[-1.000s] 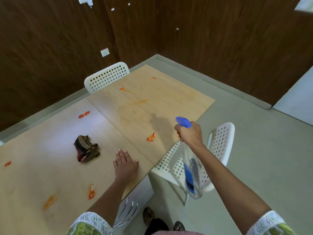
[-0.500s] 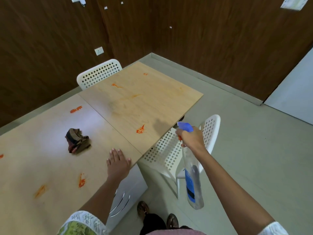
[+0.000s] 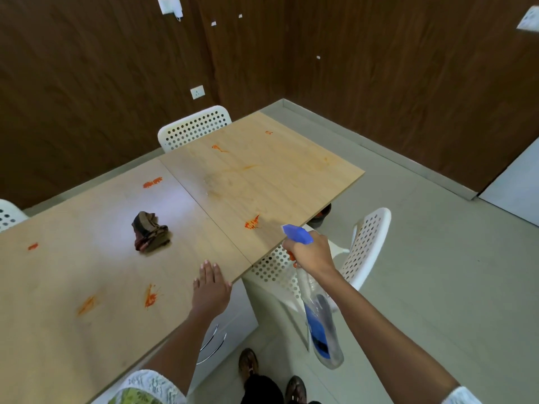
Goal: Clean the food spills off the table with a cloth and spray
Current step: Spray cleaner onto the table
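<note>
My right hand grips a clear spray bottle by its blue trigger head, held off the table's near edge with the nozzle pointing toward an orange spill. My left hand lies flat on the wooden table near its front edge, fingers straight. A crumpled brown cloth sits on the table beyond my left hand, apart from both hands. Several more orange spills mark the wood, such as the spill beside my left hand and the far spill. A wet, smeared patch shows farther back.
A white perforated chair stands under my right arm at the table's near side. Another white chair stands at the far side, and part of a third at the left. A white drawer unit sits beneath the table. Dark wood walls surround the room.
My right hand with the bottle has drawn back from over the table to just off its near edge. My left hand has stayed flat on the table.
</note>
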